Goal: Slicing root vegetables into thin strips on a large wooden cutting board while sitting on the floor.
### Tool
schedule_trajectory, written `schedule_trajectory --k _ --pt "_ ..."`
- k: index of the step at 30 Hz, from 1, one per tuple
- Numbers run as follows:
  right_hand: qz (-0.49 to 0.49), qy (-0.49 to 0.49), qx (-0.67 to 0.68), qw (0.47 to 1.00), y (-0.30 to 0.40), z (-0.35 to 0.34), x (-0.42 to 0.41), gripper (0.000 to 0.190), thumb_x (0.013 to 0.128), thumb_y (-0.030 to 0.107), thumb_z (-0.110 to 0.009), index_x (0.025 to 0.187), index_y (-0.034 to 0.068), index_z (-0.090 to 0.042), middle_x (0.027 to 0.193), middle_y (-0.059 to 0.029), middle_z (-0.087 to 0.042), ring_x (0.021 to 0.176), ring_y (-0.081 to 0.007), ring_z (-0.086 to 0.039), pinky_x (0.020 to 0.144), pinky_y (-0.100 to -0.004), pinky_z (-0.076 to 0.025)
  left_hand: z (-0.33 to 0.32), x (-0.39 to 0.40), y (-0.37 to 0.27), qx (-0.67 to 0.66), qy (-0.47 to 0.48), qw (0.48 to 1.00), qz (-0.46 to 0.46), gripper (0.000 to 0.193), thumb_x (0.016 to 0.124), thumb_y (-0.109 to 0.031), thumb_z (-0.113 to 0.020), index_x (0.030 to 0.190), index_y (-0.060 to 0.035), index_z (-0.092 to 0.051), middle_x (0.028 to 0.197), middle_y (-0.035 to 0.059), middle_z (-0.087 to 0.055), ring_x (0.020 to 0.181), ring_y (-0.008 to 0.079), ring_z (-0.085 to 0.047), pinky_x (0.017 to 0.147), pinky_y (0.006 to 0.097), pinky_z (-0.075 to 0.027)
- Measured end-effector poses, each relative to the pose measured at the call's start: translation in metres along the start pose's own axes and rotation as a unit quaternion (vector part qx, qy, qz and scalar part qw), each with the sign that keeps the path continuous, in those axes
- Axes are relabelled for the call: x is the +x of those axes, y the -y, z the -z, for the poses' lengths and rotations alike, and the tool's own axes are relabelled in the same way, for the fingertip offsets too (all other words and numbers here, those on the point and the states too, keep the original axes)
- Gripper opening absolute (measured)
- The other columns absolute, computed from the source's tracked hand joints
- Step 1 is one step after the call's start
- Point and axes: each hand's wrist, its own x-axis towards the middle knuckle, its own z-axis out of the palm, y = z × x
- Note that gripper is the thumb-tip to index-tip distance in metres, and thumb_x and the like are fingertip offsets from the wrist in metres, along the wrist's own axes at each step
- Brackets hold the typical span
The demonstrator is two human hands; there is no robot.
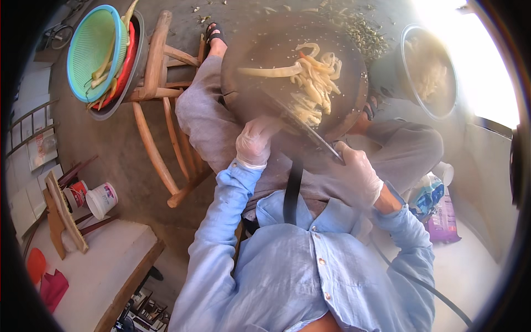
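A round wooden chopping block (244, 45) stands between my knees, dotted with pale seeds. On it lies a heap of cut pale-yellow vegetable strips (315, 81), apparently peppers, and one long whole piece (269, 72) points left. My right hand (356, 172), in a clear plastic glove, grips the handle of a broad knife (309, 130). Its blade slants up and left across the block's near edge, beside the strips. My left hand (255, 141), also gloved, is bent at the block's near-left edge, left of the blade. Haze blurs its fingertips, so I cannot tell whether they hold anything.
At upper left, a turquoise colander (93, 54) with long pale peppers leans in a red basin (124, 74) by a wooden chair (157, 58). A bucket (394, 79) of cut pieces stands at right. Trimmings (365, 35) litter the floor beyond the block.
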Motion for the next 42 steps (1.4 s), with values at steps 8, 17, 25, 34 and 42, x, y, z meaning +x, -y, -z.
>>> schedule_trajectory --k 8,17,25,34,42 --pt "-0.056 0.054 -0.063 0.995 0.003 0.016 -0.025 0.021 0.084 0.021 -0.065 0.091 0.004 -0.055 0.068 -0.0222 -0.062 0.07 -0.0429 -0.062 0.063 -0.0485 -0.049 0.003 -0.005 -0.002 -0.004 0.02 0.999 0.037 0.018 0.066 0.001 -0.069 0.081 -0.0102 -0.069 0.094 0.0053 -0.064 0.09 0.0283 -0.062 0.07 0.0376 -0.054" --pt "-0.041 0.087 -0.066 0.993 0.003 0.019 -0.019 0.021 0.083 0.02 -0.064 0.091 0.004 -0.055 0.071 -0.0239 -0.061 0.073 -0.0436 -0.061 0.066 -0.0493 -0.048 0.003 -0.007 -0.001 -0.011 0.016 0.999 0.048 0.018 0.065 0.001 -0.069 0.079 -0.0096 -0.069 0.095 0.0063 -0.065 0.09 0.0288 -0.063 0.071 0.0369 -0.054" --pt "0.029 0.087 -0.047 0.995 0.02 0.008 0.013 0.021 0.086 0.021 -0.061 0.089 0.001 -0.054 0.073 -0.0245 -0.062 0.075 -0.0437 -0.061 0.068 -0.0496 -0.048 0.0 -0.007 0.0 -0.03 -0.002 0.998 0.054 0.019 0.064 0.003 -0.067 0.078 -0.0101 -0.068 0.091 0.0052 -0.065 0.087 0.0281 -0.064 0.07 0.0368 -0.054" --pt "0.099 0.071 -0.102 0.987 0.017 -0.008 0.019 0.026 0.088 0.025 -0.059 0.089 0.0 -0.054 0.071 -0.025 -0.062 0.075 -0.044 -0.062 0.069 -0.0508 -0.049 0.004 -0.006 -0.003 0.001 0.014 0.998 0.053 0.017 0.066 0.003 -0.067 0.077 -0.0105 -0.067 0.091 0.0052 -0.065 0.085 0.029 -0.062 0.069 0.036 -0.054" --pt "-0.012 0.019 -0.038 0.999 -0.005 0.028 -0.022 0.019 0.086 0.018 -0.062 0.09 0.001 -0.054 0.073 -0.0264 -0.061 0.073 -0.0451 -0.061 0.065 -0.0501 -0.047 -0.004 -0.009 0.002 -0.026 -0.011 0.999 0.025 0.019 0.066 0.003 -0.069 0.08 -0.0101 -0.068 0.092 0.0047 -0.065 0.085 0.0273 -0.062 0.073 0.0354 -0.053"
